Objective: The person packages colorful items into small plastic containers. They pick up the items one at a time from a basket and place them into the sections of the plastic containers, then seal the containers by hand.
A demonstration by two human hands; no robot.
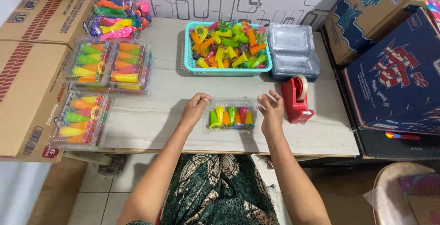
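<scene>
Nearest the person, on the pale wooden tabletop point(151, 119), lies a clear plastic clamshell box point(230, 114) holding a single row of small cone-shaped toys in green, yellow, orange and pink. The box's long axis runs left to right, parallel to the near edge of the tabletop, and the cones stand side by side across it, each one's length running toward and away from the person; their tips alternate, some pointing away, some toward the person.

The left hand point(195, 107) rests at the box's left end with fingers curled in, touching its upper left corner. The right hand point(271, 110) sits at the box's right end, fingers loosely bent and partly spread, touching or just at the edge; whether it grips cannot be told.

Just right of the box stands a red tape dispenser point(296, 100). Well left of the box lie three filled clear boxes of the same coloured cones point(107, 67). Beyond the box sits a turquoise plastic basket point(228, 48) heaped with loose bright toys, and beside it on the right a stack of empty clear clamshell boxes point(293, 52). Far left of the basket lie bags of coloured balloons point(118, 16).
</scene>
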